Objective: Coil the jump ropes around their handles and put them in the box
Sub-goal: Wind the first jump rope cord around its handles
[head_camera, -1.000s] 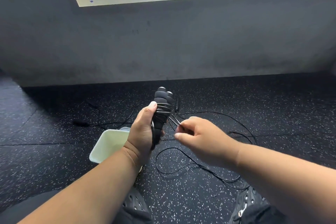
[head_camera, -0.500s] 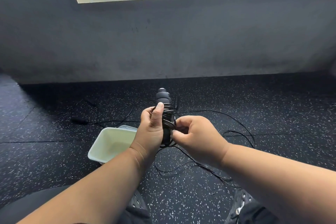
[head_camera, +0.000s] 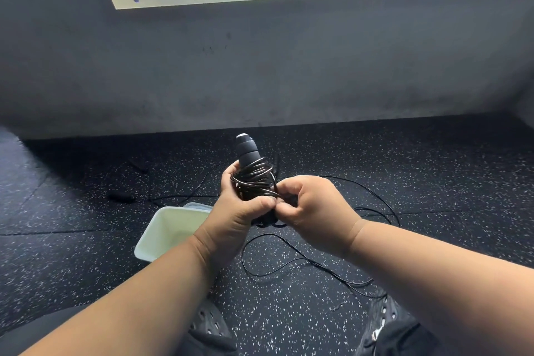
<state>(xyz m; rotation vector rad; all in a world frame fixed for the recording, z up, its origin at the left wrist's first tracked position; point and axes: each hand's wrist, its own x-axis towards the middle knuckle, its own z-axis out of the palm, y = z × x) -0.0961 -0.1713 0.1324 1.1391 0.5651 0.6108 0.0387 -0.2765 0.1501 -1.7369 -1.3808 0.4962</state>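
The handles [head_camera: 249, 159] of one jump rope are held upright above the floor [head_camera: 86, 254], clasped by the left hand [head_camera: 235, 211], whose fingers are curled round the lower part while the thumb presses across near the bottom. The cord [head_camera: 254, 179] is wound in many turns about the middle of the handles. The right hand [head_camera: 313, 208] is pinched on the cord just beside the coil, touching the left thumb.

The cord is judged to be thin, light and springy, with a glossy skin that may slip; turns are likely to loosen unless they are kept under tension and pinned by a thumb. The handles look stiff and ribbed, so a firm hold is best taken there, below the coil. The loose cord [head_camera: 289, 266] lies in loops on the floor to the right, so winding is judged unfinished.

One box [head_camera: 150, 243] is counted, pale and open, on the floor just left of the hands. A second rope appears to lie beyond it, with a dark handle [head_camera: 121, 197] near the box and perhaps another [head_camera: 138, 165] farther back, though this cannot be made out for certain.
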